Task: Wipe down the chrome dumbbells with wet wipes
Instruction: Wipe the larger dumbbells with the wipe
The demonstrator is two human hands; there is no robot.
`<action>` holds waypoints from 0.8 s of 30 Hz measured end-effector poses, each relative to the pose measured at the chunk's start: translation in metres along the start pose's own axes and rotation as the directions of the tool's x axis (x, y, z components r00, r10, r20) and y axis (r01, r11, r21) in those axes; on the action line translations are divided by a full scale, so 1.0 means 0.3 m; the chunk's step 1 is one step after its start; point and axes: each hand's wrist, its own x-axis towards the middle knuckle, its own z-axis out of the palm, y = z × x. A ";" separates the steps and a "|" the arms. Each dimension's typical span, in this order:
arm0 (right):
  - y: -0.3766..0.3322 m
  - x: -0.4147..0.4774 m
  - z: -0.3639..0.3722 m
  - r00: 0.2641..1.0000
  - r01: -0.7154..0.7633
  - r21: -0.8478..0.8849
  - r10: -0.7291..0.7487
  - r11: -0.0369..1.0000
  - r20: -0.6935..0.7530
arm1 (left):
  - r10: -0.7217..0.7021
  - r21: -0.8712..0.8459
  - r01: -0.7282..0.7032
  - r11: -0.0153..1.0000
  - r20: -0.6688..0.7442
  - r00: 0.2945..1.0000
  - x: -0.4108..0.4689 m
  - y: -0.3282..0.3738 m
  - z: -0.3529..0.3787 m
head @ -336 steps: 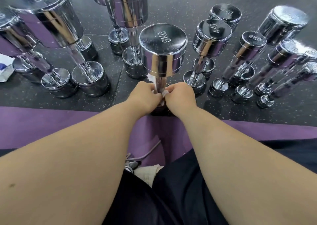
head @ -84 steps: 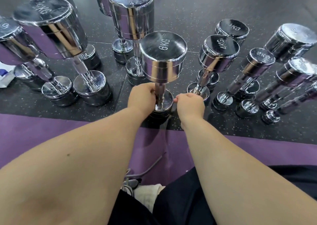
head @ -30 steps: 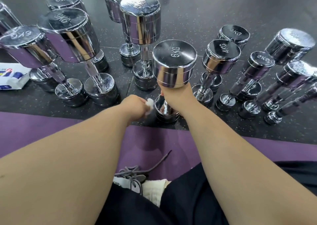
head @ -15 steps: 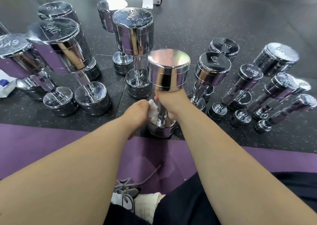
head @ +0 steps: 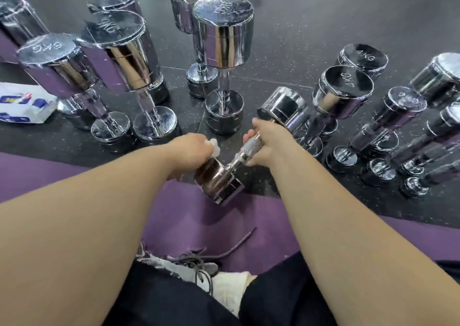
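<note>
Bare forearms point(head: 99, 213) — dk clothing point(head: 161, 301), white sock point(head: 229, 286), grey-laced shoe point(head: 191, 266)

Chrome dumbbell point(head: 221, 179), purple mat point(head: 204, 221)

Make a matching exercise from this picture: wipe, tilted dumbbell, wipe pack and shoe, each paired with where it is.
Things:
1. wipe
2. tilted dumbbell
3. wipe pack
4. shoe

Places:
A. on the floor, far left
B. gripped at its handle by the right hand
C. held in the left hand
D. lowest in view, between the forearms

Pairs: 1-C, 2-B, 3-A, 4-D
</note>
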 end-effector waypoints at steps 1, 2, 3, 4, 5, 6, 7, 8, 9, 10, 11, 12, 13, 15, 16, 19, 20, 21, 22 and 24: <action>-0.002 0.016 -0.015 1.000 -0.021 -0.020 0.021 1.000 0.000 | 0.026 0.071 -0.024 0.997 -0.024 0.999 0.007 0.002 0.008; -0.004 0.034 -0.025 0.999 -0.037 -0.042 0.037 0.998 0.004 | 0.041 0.109 -0.038 0.993 -0.032 0.999 0.017 0.005 0.016; -0.001 0.048 -0.029 0.999 -0.049 -0.072 0.050 0.996 0.009 | 0.044 0.119 -0.039 0.992 -0.039 0.998 0.024 0.001 0.022; 0.001 0.065 -0.029 0.998 -0.048 -0.104 0.052 0.993 0.027 | 0.041 0.136 -0.034 0.990 -0.055 0.998 0.029 0.001 0.027; 0.000 0.076 -0.019 0.998 -0.043 -0.143 0.051 0.989 0.047 | 0.043 0.153 -0.031 0.988 -0.075 0.996 0.035 -0.005 0.027; -0.004 0.078 -0.007 0.997 -0.032 -0.170 0.044 0.985 0.063 | 0.050 0.166 -0.036 0.985 -0.086 0.995 0.040 -0.007 0.022; -0.001 0.082 0.005 0.996 -0.031 -0.201 0.047 0.979 0.074 | 0.049 0.172 -0.032 0.984 -0.091 0.995 0.047 -0.014 0.017; -0.003 0.091 0.013 0.995 -0.024 -0.235 0.046 0.972 0.087 | 0.056 0.186 -0.037 0.982 -0.099 0.994 0.048 -0.017 0.012; -0.006 0.096 0.016 0.995 -0.018 -0.271 0.045 0.962 0.093 | 0.062 0.191 -0.041 0.981 -0.107 0.992 0.049 -0.018 0.009; -0.006 0.104 0.021 0.994 -0.010 -0.313 0.043 0.950 0.097 | 0.067 0.188 -0.045 0.981 -0.113 0.991 0.052 -0.024 0.007; -0.009 0.112 0.016 0.996 0.018 -0.382 0.015 0.924 0.083 | 0.084 0.187 -0.061 0.980 -0.121 0.989 0.055 -0.026 0.010; -0.010 0.124 0.010 0.997 0.068 -0.481 -0.036 0.874 0.075 | 0.101 0.193 -0.075 0.978 -0.130 0.986 0.055 -0.027 0.012; -0.011 0.127 0.007 0.994 0.113 -0.587 -0.089 0.802 0.071 | 0.114 0.202 -0.085 0.976 -0.140 0.984 0.057 -0.029 0.012; -0.012 0.112 -0.002 0.983 0.162 -0.709 -0.173 0.686 0.057 | 0.140 0.229 -0.103 0.968 -0.153 0.978 0.052 -0.025 0.005; -0.015 0.106 -0.007 0.981 0.163 -0.750 -0.187 0.641 0.053 | 0.147 0.247 -0.107 0.963 -0.151 0.978 0.044 -0.021 -0.002; -0.025 0.060 -0.036 0.971 0.171 -0.830 -0.234 0.531 0.049 | 0.222 0.344 -0.175 0.922 -0.104 0.969 0.000 0.005 -0.012; -0.022 0.055 -0.045 0.966 0.169 -0.841 -0.254 0.514 0.039 | 0.271 0.382 -0.217 0.898 -0.092 0.958 -0.020 0.019 -0.004; -0.014 0.042 -0.055 0.960 0.173 -0.847 -0.278 0.502 0.031 | 0.323 0.412 -0.260 0.874 -0.091 0.942 -0.039 0.032 0.011; 0.004 0.030 -0.065 0.949 0.182 -0.845 -0.314 0.504 0.017 | 0.370 0.432 -0.294 0.853 -0.101 0.924 -0.057 0.039 0.028; 0.060 0.004 -0.097 0.939 0.195 -0.823 -0.343 0.533 0.001 | 0.395 0.453 -0.298 0.840 -0.135 0.909 -0.078 0.030 0.048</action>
